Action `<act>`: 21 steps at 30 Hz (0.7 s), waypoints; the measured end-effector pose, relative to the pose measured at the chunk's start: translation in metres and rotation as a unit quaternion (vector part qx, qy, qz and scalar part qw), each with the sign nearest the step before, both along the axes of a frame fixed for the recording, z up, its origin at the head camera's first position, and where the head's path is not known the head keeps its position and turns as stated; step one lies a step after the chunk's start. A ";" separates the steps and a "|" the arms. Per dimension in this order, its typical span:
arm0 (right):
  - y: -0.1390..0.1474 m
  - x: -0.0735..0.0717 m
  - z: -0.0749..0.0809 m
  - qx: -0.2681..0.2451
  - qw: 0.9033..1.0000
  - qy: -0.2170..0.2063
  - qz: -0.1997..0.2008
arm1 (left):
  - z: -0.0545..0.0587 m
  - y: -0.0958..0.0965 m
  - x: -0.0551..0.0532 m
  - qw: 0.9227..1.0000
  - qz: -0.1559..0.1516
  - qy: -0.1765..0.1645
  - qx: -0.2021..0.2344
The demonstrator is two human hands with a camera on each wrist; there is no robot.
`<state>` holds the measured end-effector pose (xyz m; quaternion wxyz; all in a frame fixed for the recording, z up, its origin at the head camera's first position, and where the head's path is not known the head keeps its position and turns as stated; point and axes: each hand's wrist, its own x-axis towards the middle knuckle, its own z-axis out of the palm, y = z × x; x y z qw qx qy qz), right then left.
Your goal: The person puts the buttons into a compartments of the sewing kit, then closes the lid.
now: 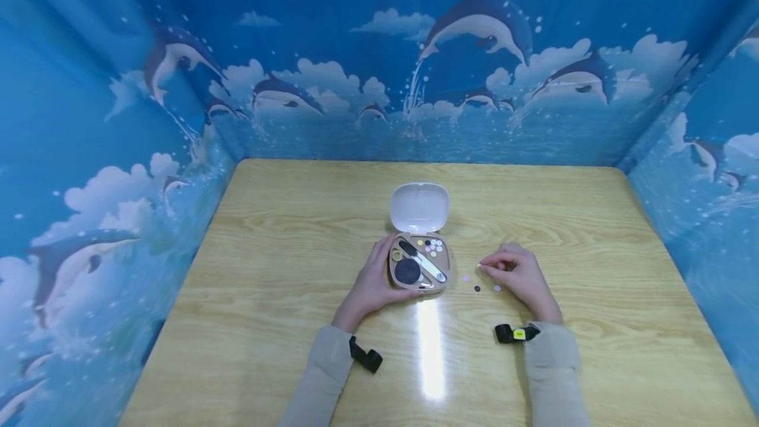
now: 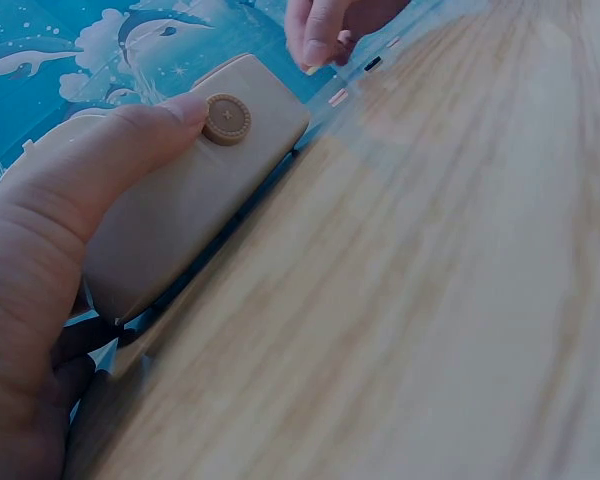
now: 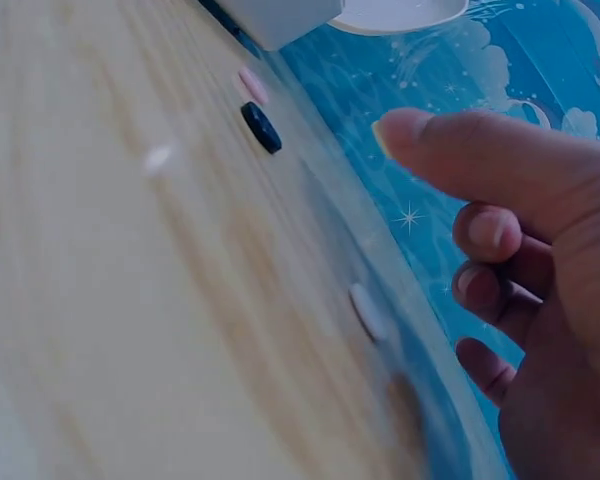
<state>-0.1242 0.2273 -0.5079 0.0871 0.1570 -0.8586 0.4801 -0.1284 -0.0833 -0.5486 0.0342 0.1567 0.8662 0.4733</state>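
- The open case (image 1: 449, 267) sits at the centre of the frame on the wood-grain table (image 1: 267, 321), its white lid (image 1: 420, 207) raised toward the top of the frame.
- The left hand (image 1: 373, 280), at the case's left and lower edges, grips it, fingers along the left side and thumb along the front; in the left wrist view the thumb tip touches a round knob (image 2: 228, 120) on the case wall.
- The right hand (image 1: 518, 277), right of centre, pinches a small yellowish piece (image 3: 381, 138) between the fingers, well apart from the case.
- Between the case and the right hand lie a pink button (image 1: 466, 278) and a black button (image 1: 477, 288); a whitish button (image 1: 497, 288) lies just below the right hand.
- Inside the case, a black disc (image 1: 407, 271) fills the lower left, a black-and-white tool (image 1: 428, 265) runs diagonally, and small buttons (image 1: 433, 248) cluster at the upper right.
- A dolphin-print curtain (image 1: 332, 25) spans the top of the frame.
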 end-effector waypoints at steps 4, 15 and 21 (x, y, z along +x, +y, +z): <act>-0.002 -0.006 -0.004 -0.001 1.000 -0.003 0.000 | -0.001 0.000 0.000 1.000 0.001 0.000 0.000; -0.007 -0.025 -0.015 0.006 1.000 -0.024 -0.006 | -0.001 0.000 0.000 1.000 0.001 0.000 0.003; -0.017 -0.029 -0.013 0.000 1.000 -0.031 0.001 | 0.000 0.000 0.000 1.000 0.001 -0.001 0.005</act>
